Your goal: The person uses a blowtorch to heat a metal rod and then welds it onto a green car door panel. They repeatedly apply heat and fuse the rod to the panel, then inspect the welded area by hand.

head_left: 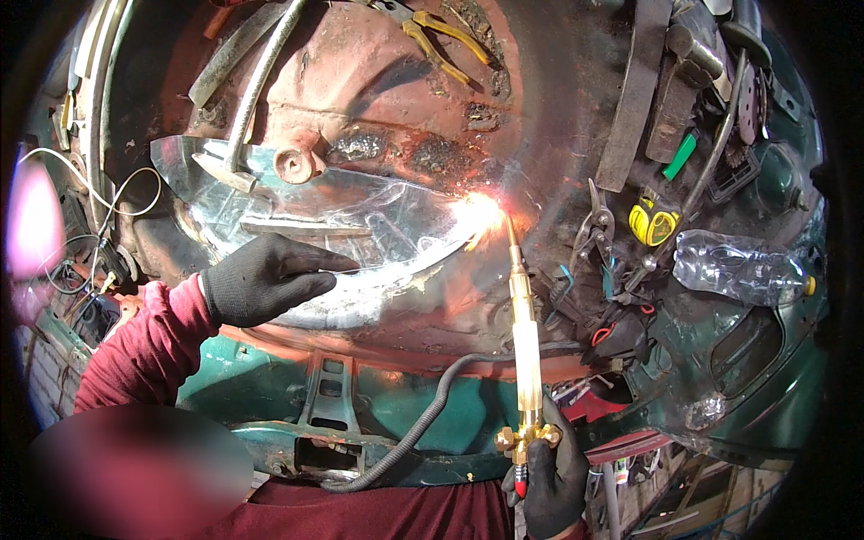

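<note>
At the lower edge lies the dark red cloth of the wearer's clothing [378,513]. Just right of it, at lower centre right, the right hand [551,477], in a dark glove, has its grip closed round the valve end of a brass torch [525,351]. The torch points up the frame, its narrow tip beside a white-hot glow [477,214] at the centre. A grey corrugated hose [441,396] curves across the green metal body [432,414] in the lower middle.

Left of centre, the left hand [256,281], also gloved, reaches in from a red sleeve [148,342]. Its grip is narrow, thumb and forefinger pinching a thin rod [369,267]; glare hides the rod's far end. Beyond the fingers, a shiny metal sheet [396,216] runs from the upper left to the glow at its right end. A flat strip [306,229] and a hammer [225,173] lie on it.

At right are a clear bottle [738,268] with a yellow cap, a yellow-and-black object [652,219] and metal snips [594,225]. Farther off, pliers [445,45] with 2 yellow handles lie at the top centre, and a long flat bar [634,99] at the upper right.
</note>
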Demonstrator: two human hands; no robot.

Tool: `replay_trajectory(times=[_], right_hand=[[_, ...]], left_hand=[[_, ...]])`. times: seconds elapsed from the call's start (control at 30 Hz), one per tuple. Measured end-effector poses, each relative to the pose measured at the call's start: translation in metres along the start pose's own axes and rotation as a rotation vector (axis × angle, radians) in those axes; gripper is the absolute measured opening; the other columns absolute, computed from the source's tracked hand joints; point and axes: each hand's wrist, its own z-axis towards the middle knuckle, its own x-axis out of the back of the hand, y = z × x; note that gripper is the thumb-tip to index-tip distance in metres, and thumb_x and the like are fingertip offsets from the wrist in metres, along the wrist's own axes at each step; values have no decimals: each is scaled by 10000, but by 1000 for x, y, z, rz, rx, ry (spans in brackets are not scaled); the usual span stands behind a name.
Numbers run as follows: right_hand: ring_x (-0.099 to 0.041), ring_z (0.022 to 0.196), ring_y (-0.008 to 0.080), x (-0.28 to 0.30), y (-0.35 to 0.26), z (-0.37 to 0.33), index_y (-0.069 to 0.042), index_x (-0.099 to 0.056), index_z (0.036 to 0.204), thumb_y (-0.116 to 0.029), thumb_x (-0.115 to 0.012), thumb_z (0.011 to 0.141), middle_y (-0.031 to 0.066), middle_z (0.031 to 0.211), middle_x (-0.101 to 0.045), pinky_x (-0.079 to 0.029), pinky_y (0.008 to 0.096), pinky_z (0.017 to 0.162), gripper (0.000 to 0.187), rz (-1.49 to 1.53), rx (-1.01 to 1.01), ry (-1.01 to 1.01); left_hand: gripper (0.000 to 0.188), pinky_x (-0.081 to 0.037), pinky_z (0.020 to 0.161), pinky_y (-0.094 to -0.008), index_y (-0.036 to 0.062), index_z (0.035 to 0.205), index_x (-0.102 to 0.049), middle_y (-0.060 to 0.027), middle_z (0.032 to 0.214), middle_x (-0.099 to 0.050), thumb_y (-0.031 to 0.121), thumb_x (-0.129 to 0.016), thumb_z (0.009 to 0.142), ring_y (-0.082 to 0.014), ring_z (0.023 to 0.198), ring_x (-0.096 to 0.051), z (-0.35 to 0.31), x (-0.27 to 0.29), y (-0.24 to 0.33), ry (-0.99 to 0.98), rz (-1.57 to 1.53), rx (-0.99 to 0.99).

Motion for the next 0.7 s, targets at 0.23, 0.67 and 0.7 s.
replay_trajectory(times=[0.23, 0.67, 0.7], right_hand=[[-519, 553, 45, 0, 1, 0, -21, -457, 1633, -353, -516, 1179, 89, 996, -751, -417, 211, 474, 566, 23, -9, -16], [-514, 550, 43, 3, 4, -1, -45, -438, 1650, -395, -520, 1172, 84, 1038, -746, -418, 207, 469, 598, 52, -33, -29], [-514, 549, 42, 3, 5, -1, -46, -438, 1651, -396, -519, 1172, 84, 1037, -746, -418, 207, 469, 599, 52, -37, -29]], left_hand=[[364, -524, 773, -305, 76, 1433, -725, -89, 980, -781, 209, -644, 1105, -78, 749, -548, 0, 1, 4, -11, 13, 38], [375, -516, 732, -304, 85, 1445, -718, -90, 942, -759, 212, -646, 1100, -81, 704, -533, 0, 2, 6, -21, 20, 45], [377, -513, 726, -303, 85, 1447, -716, -88, 935, -756, 215, -645, 1100, -78, 698, -528, 0, 2, 6, -24, 19, 49]])
